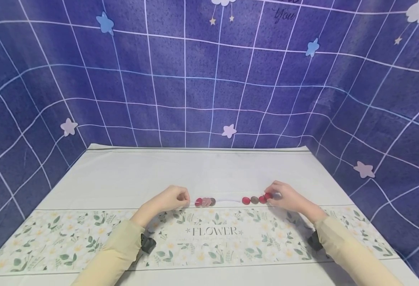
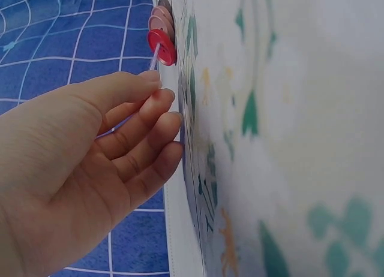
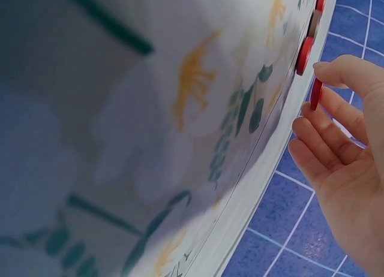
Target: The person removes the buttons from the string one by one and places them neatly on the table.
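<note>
My left hand (image 1: 167, 198) pinches the end of a pale string (image 2: 155, 59) between thumb and forefinger. Threaded on that string beside the fingertips is a red button (image 2: 160, 44), with pinkish buttons (image 2: 161, 24) and a dark one bunched behind it. The string (image 1: 228, 200) runs on to the right over the white cloth. My right hand (image 1: 289, 198) pinches another red button (image 3: 315, 95) by its edge, its remaining fingers loosely bent. Just left of that hand lie a red button (image 1: 246, 201), a brown button (image 1: 254, 200) and one more red button (image 3: 305, 55) in a row.
A tablecloth (image 1: 209, 169) with a floral band (image 1: 216, 250) lettered FLOWER covers the table. Blue gridded curtains (image 1: 202, 91) with star shapes enclose the back and both sides. Dark bands (image 1: 147, 243) sit on both wrists.
</note>
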A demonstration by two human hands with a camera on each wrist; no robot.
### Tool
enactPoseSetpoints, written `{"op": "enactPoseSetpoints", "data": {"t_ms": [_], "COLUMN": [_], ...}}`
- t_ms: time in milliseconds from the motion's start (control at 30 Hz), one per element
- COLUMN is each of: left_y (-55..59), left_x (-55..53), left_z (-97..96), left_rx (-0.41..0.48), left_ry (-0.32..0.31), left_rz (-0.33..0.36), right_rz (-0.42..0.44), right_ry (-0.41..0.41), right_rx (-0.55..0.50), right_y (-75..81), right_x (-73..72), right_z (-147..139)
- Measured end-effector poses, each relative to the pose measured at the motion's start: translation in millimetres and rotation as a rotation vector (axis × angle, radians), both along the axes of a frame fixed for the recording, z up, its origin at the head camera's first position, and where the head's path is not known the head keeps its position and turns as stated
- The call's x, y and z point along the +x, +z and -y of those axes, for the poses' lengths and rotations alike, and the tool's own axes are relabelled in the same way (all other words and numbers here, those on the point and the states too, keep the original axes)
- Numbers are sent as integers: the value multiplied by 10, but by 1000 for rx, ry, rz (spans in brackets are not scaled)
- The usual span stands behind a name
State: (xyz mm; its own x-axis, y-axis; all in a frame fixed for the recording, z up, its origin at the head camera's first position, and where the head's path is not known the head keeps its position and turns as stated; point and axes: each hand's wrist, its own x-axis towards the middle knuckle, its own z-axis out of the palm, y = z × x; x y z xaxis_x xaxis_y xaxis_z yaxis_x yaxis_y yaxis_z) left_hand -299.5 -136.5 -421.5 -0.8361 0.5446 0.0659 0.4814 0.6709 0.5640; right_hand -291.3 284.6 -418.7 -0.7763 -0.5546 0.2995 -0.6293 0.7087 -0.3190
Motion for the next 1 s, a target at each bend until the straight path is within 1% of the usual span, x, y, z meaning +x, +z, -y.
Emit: {"op": "enactPoseSetpoints", "data": {"t_ms": [133,267,400,533,767,900,1000], "left_y": [9,18,26,11,-32,-16,4], "left_x": [-8,-17,-8,6,3,0,-5], "left_z": [-5,-7,-7,-5,-6,-9,-10], "left_rx": [4,0,5,13,7,9,11], "left_ry": [-9,-4,-9,-22,-10,-6,-11], "left_rz": [2,1,-2,1,9,9,1], "right_rz": [-6,-18,-18,-12,-19,-33,-17], "right_ry": [-1,3,6,3,9,14,7], "right_rx": [-4,-12,-20,-8,6,31,46], "right_y": [-4,5,7,-14,-49,-51,-46], "right_x": [-3,-3,6,16,15,5,2], "right_z": [-14,-17,-18,-22,-31,-48,-57]}}
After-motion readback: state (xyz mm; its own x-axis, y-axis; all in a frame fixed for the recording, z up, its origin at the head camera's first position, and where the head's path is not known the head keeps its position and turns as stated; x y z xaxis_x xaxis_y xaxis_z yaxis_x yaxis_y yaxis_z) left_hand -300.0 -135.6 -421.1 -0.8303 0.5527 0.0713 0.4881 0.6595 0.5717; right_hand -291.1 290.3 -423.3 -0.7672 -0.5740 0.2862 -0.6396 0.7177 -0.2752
